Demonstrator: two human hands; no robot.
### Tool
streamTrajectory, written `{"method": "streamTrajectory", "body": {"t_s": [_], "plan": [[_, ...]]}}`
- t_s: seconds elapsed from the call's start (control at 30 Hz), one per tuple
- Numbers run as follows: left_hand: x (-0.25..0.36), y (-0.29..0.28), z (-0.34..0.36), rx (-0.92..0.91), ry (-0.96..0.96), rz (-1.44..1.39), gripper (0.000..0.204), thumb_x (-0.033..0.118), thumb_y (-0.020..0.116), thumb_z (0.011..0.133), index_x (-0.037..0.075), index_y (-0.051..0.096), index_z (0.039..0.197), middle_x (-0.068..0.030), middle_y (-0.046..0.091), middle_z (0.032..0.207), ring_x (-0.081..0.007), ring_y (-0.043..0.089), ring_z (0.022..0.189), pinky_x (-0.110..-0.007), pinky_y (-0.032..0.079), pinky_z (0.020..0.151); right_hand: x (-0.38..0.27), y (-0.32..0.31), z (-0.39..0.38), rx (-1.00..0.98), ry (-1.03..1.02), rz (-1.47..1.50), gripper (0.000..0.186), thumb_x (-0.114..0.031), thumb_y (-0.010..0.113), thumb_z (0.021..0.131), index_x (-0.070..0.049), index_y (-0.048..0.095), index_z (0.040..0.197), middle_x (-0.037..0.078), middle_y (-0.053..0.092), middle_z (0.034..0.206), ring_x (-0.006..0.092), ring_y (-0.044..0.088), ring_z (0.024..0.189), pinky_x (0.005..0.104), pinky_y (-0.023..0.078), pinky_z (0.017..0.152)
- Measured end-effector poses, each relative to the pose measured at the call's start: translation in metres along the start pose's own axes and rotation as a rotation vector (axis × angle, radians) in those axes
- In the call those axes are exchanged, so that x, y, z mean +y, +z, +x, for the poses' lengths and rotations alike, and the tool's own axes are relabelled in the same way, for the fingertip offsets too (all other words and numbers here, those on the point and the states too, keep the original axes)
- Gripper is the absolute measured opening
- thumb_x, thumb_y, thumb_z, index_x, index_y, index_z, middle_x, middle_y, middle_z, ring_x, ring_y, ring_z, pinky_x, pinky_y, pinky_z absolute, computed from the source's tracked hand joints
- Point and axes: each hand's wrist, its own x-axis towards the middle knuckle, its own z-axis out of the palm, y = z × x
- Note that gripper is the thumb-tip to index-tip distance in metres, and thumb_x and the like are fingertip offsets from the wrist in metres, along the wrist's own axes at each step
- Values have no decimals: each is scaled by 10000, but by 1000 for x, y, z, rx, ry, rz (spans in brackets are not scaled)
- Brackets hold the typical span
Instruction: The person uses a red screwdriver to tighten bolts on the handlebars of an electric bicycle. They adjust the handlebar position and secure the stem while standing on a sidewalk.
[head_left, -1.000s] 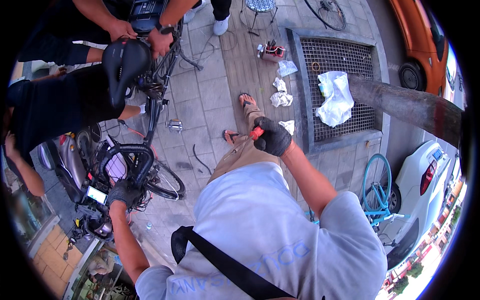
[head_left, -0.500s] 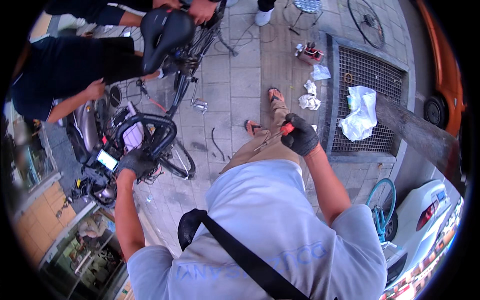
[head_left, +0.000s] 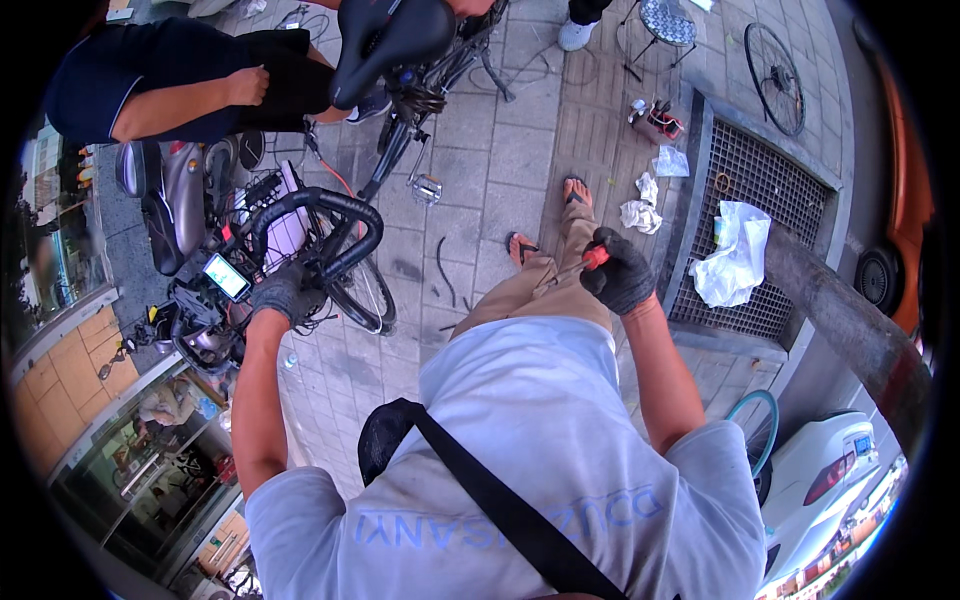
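Red-handled tool (head_left: 596, 257) inside gloved right hand (head_left: 622, 277)

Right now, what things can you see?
bicycle: one, black, upper left
lit screen: one, bluish, left
scooters: at least one, purplish, far left
other people: at least two, dark clothes, upper left and top
stool: one, bluish, top right
loose wheel: one, dark, upper right
crumpled wads: two, white, centre right
metal grate: one, dark, right
large bag: one, white, on grate
tree trunk: one, greyish, right
cars: two, orange and white, right
another wheel: one, turquoise, lower right
hand tool: one, red, centre
feet: two, dark sandals, centre
left hand: one, dark glove, at handlebar
right hand: one, dark glove, closed on tool
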Motion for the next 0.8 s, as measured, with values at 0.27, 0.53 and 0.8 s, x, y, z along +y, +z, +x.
{"method": "streamTrajectory", "body": {"t_s": [0.27,0.53,0.8], "plan": [[7,-10,-9,40,26,-62,571,457,772,751,82,693,1175,-220,698,1165,-393,686,1040,-457,543,902,0,6,9,42,2,-27,203,-228,637,960,-117,627,1130,93,696,937,266,632,641,385,512,580],[-11,9,-2,55,-18,-42,471,413,781,754,122,695,1115,-177,704,1143,-374,675,1063,-478,542,892,2,36,26,-84,46,-49,246,-245,595,984,-105,669,1173,139,716,971,245,620,610,365,520,587],[-22,18,-8,117,23,-129,369,220,761,737,81,719,1076,-195,717,1105,-368,696,1046,-477,560,890,18,96,48,-302,201,-175,384,-302,567,997,-115,617,1328,158,685,1038,235,623,629,359,523,580]]}}
